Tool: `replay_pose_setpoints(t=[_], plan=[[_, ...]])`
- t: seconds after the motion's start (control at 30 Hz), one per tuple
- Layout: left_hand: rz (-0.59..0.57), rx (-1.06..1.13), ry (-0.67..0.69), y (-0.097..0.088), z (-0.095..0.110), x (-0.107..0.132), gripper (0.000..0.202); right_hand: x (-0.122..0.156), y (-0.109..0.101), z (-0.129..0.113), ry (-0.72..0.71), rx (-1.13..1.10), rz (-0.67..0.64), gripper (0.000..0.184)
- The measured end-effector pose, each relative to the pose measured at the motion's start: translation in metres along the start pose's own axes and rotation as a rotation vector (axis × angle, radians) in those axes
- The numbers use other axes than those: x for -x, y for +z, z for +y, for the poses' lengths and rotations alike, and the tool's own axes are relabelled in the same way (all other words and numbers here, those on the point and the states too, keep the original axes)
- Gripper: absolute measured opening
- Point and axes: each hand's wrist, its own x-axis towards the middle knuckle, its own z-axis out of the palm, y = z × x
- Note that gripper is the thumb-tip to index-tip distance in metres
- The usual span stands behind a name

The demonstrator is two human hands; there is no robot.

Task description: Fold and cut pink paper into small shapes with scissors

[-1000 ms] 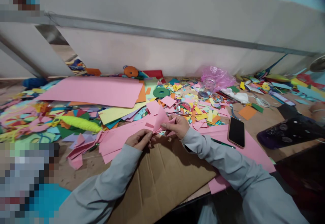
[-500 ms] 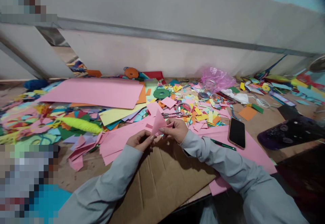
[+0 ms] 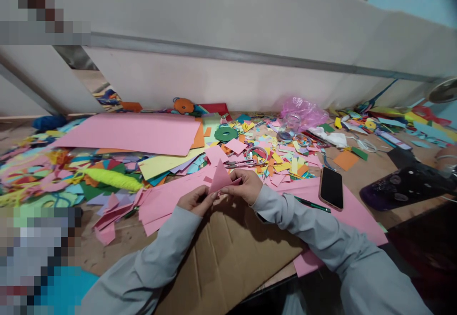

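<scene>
Between my two hands is a small folded piece of pink paper [image 3: 220, 178], its pointed tip upward. My left hand [image 3: 195, 201] pinches its lower left edge with thumb and fingers. On the other side my right hand [image 3: 245, 186] grips the lower right part, where a fold sticks out. Both hands are above a brown cardboard sheet [image 3: 228, 253]. Just behind them lie scissors [image 3: 246, 162] on paper scraps. Pink sheets [image 3: 160, 201] spread out under and beside my hands. Left of these rests another folded pink paper shape [image 3: 113, 215].
A large pink sheet [image 3: 124, 134] covers coloured papers at the back left. Near my right forearm lie a phone [image 3: 331, 188], a green pen [image 3: 312, 204] and a dark bottle [image 3: 396, 189]. Yellow yarn [image 3: 113, 179], a glass jar [image 3: 287, 129] and many scraps surround the work.
The folded pink paper has tilted slightly and opened out to the right at its base. My right fingers have shifted a little along its lower edge. The camera view has moved slightly.
</scene>
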Motion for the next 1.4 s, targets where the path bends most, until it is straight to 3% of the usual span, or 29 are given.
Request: replay_pose_setpoints(t=[0.13,0.37,0.43,0.53,0.9,1.23,1.4], plan=[[0.012,0.011,-0.007,-0.002,0.004,-0.001,0.034,-0.006,-0.013,-0.001,-0.020,0.016,-0.017,0.044],[-0.013,0.098,-0.083,-0.008,0.011,0.000,0.034,-0.014,-0.030,-0.012,-0.210,0.079,0.016,0.043],[-0.060,0.089,-0.074,-0.006,0.011,0.001,0.034,-0.011,-0.026,-0.011,-0.156,0.117,-0.066,0.049],[-0.113,0.088,-0.103,-0.001,0.010,0.003,0.035,-0.007,-0.020,-0.007,-0.010,0.101,-0.197,0.044],[-0.099,0.129,-0.087,-0.009,0.014,0.001,0.038,-0.009,-0.018,-0.006,0.008,-0.029,-0.054,0.039],[-0.118,-0.013,-0.046,-0.005,0.009,0.000,0.034,-0.006,-0.012,-0.001,0.017,-0.160,-0.173,0.044],[-0.142,0.044,-0.063,-0.004,0.017,0.002,0.036,-0.011,-0.017,0.006,-0.042,-0.144,-0.169,0.029]])
